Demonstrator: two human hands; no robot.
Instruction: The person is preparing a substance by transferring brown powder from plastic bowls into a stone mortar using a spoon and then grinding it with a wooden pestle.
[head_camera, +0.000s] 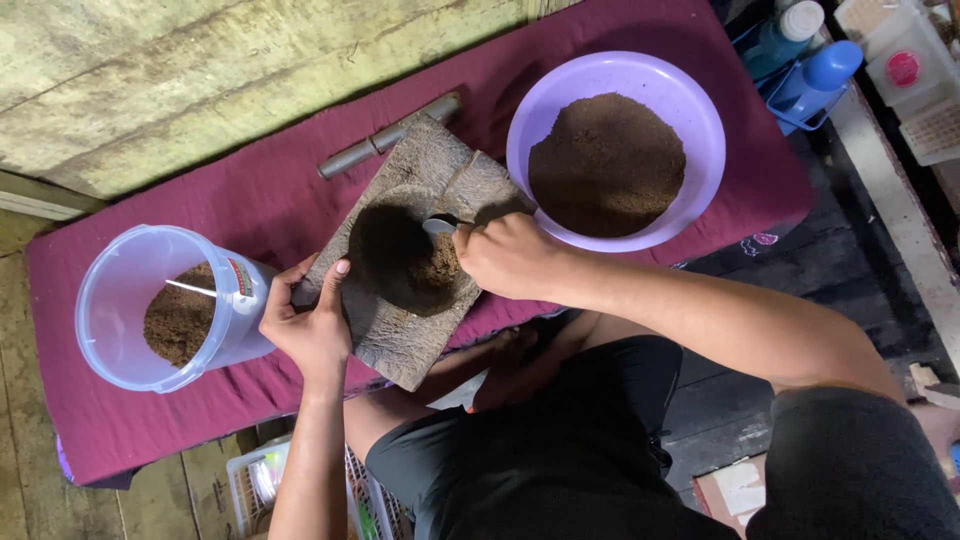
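A dark wooden slab with a round hollow lies on the maroon cloth. Brown powder sits in the hollow. My left hand grips the slab's left edge, thumb on top. My right hand is closed around a metal spoon, whose bowl points into the hollow at its upper right rim.
A purple bowl of brown powder stands to the right of the slab. A clear plastic jar with some powder lies on its side at left. A metal rod lies behind the slab. Blue bottles stand at the far right.
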